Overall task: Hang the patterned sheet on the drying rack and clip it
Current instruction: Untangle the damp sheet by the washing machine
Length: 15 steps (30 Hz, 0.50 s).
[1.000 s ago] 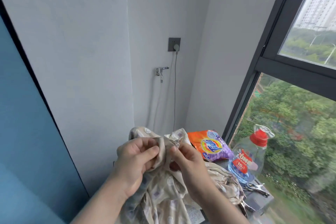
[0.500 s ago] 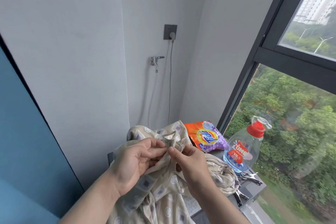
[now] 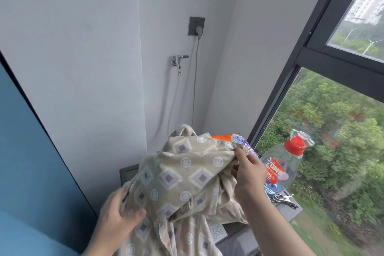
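Note:
The patterned sheet (image 3: 182, 181) is beige with grey diamonds and white rings, bunched over a grey appliance top and trailing down out of frame. My right hand (image 3: 248, 172) pinches its upper edge at the right and holds it up. My left hand (image 3: 118, 218), blurred, grips the sheet's lower left edge with thumb over the cloth. Metal clips (image 3: 284, 199) lie on the appliance top to the right of my right hand. No drying rack is in view.
An orange and purple detergent bag (image 3: 239, 138) shows behind the sheet. A clear detergent bottle (image 3: 280, 168) with a red cap stands by the window (image 3: 332, 126). A tap (image 3: 179, 62) and a plugged socket (image 3: 196, 26) are on the grey wall. A blue panel (image 3: 25, 162) is at left.
My hands were pinching the sheet together at one spot; now they have moved apart, the left down and left, the right up and right, spreading the cloth.

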Available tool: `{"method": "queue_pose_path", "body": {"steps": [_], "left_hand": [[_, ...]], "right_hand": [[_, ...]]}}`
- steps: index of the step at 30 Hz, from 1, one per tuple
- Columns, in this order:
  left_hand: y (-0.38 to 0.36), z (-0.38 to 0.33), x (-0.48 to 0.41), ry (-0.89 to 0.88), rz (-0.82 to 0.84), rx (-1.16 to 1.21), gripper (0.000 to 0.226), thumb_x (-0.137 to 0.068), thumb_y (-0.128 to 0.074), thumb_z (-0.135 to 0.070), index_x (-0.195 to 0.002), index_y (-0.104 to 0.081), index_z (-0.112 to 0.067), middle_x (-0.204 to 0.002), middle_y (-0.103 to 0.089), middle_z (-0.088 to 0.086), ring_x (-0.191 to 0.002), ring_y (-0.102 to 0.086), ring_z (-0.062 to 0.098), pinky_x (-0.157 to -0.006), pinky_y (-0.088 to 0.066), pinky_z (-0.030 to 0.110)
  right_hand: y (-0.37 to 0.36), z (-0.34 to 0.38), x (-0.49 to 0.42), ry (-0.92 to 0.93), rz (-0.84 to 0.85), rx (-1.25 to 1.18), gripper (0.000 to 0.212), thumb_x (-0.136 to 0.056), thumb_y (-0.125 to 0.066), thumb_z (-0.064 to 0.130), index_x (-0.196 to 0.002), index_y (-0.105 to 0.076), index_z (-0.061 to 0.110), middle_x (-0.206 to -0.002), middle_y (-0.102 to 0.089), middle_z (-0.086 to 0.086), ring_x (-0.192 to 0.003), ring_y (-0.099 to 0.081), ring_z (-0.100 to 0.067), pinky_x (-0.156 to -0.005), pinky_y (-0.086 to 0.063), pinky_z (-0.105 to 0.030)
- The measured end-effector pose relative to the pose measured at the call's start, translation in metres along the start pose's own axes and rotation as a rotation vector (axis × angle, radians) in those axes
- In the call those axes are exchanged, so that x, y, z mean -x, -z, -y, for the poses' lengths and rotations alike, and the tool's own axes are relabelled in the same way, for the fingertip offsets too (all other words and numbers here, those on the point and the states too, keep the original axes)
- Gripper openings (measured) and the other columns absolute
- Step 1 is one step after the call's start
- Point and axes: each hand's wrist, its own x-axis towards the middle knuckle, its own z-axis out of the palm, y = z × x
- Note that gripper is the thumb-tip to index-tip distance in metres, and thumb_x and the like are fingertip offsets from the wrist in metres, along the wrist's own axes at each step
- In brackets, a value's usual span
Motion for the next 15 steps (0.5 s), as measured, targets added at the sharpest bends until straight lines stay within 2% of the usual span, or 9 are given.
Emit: {"method": "queue_pose_path", "body": {"steps": [2,5,6,8,9,11,13,14,15], "left_hand": [[-0.026,0.017,-0.010,0.109,0.139,-0.079,0.106,-0.050,-0.080,-0.065,-0.142,-0.039,-0.031,-0.138,-0.047,-0.010,-0.126,-0.047,0.015,-0.105,-0.042,0.044],[-0.050,0.031,-0.026,0.336,0.064,-0.318,0.096,-0.055,-0.052,-0.068,-0.139,-0.036,-0.025,-0.131,-0.052,0.008,-0.115,-0.051,0.032,-0.096,-0.046,0.048],[-0.050,0.021,-0.024,0.393,0.026,-0.313,0.093,-0.059,-0.048,-0.068,-0.141,-0.032,-0.028,-0.133,-0.052,0.008,-0.116,-0.050,0.035,-0.095,-0.046,0.049],[-0.051,0.030,-0.031,0.470,-0.032,-0.138,0.086,-0.067,-0.052,-0.069,-0.143,-0.026,-0.039,-0.134,-0.055,0.005,-0.118,-0.054,0.036,-0.093,-0.045,0.046],[-0.049,0.035,-0.034,0.470,-0.034,0.001,0.083,-0.069,-0.053,-0.072,-0.142,-0.030,-0.042,-0.131,-0.057,0.004,-0.118,-0.055,0.035,-0.092,-0.045,0.045],[-0.047,0.026,-0.034,0.483,-0.077,0.383,0.065,-0.079,-0.048,-0.074,-0.131,-0.053,-0.035,-0.123,-0.064,0.003,-0.118,-0.056,0.031,-0.093,-0.045,0.046],[-0.051,0.012,-0.023,0.430,-0.019,0.608,0.048,-0.088,-0.047,-0.060,-0.119,-0.063,-0.027,-0.113,-0.070,0.006,-0.112,-0.060,0.028,-0.096,-0.044,0.047],[-0.053,0.008,-0.023,0.406,0.031,0.624,0.054,-0.082,-0.050,-0.064,-0.121,-0.061,-0.027,-0.115,-0.070,0.005,-0.111,-0.061,0.027,-0.099,-0.043,0.048],[-0.057,0.001,-0.027,0.420,0.118,0.631,0.072,-0.070,-0.057,-0.074,-0.126,-0.059,-0.027,-0.121,-0.067,0.006,-0.114,-0.059,0.027,-0.103,-0.041,0.049]], "right_hand": [[0.002,-0.011,-0.008,0.155,0.012,0.172,0.038,-0.087,-0.071,0.027,-0.061,-0.052,0.007,-0.057,-0.042,-0.006,-0.059,-0.035,-0.017,-0.054,-0.030,-0.033],[-0.001,-0.031,-0.007,0.237,0.104,0.360,0.030,-0.089,-0.068,0.023,-0.068,-0.060,0.004,-0.056,-0.050,0.000,-0.057,-0.039,-0.011,-0.057,-0.033,-0.031],[-0.003,-0.036,-0.005,0.243,0.134,0.422,0.026,-0.088,-0.068,0.023,-0.069,-0.062,0.007,-0.056,-0.054,0.003,-0.056,-0.041,-0.008,-0.057,-0.036,-0.031],[-0.006,-0.047,-0.002,0.241,0.173,0.507,0.026,-0.087,-0.070,0.025,-0.063,-0.061,0.018,-0.055,-0.058,0.010,-0.053,-0.043,-0.002,-0.057,-0.038,-0.025],[-0.007,-0.053,-0.002,0.234,0.195,0.521,0.030,-0.087,-0.070,0.027,-0.060,-0.058,0.022,-0.053,-0.057,0.013,-0.052,-0.043,-0.001,-0.056,-0.037,-0.023],[-0.010,-0.065,-0.005,0.206,0.248,0.533,0.035,-0.088,-0.069,0.031,-0.057,-0.054,0.024,-0.051,-0.056,0.017,-0.052,-0.044,0.000,-0.054,-0.035,-0.019],[-0.014,-0.074,-0.008,0.179,0.288,0.599,0.037,-0.089,-0.067,0.035,-0.056,-0.053,0.025,-0.052,-0.058,0.017,-0.053,-0.047,0.000,-0.055,-0.036,-0.018],[-0.016,-0.079,-0.011,0.164,0.308,0.646,0.038,-0.089,-0.066,0.035,-0.056,-0.052,0.022,-0.051,-0.057,0.015,-0.052,-0.045,-0.002,-0.055,-0.036,-0.021],[-0.018,-0.083,-0.013,0.145,0.331,0.684,0.040,-0.089,-0.065,0.033,-0.055,-0.050,0.019,-0.049,-0.054,0.012,-0.051,-0.042,-0.004,-0.055,-0.035,-0.024]]}}
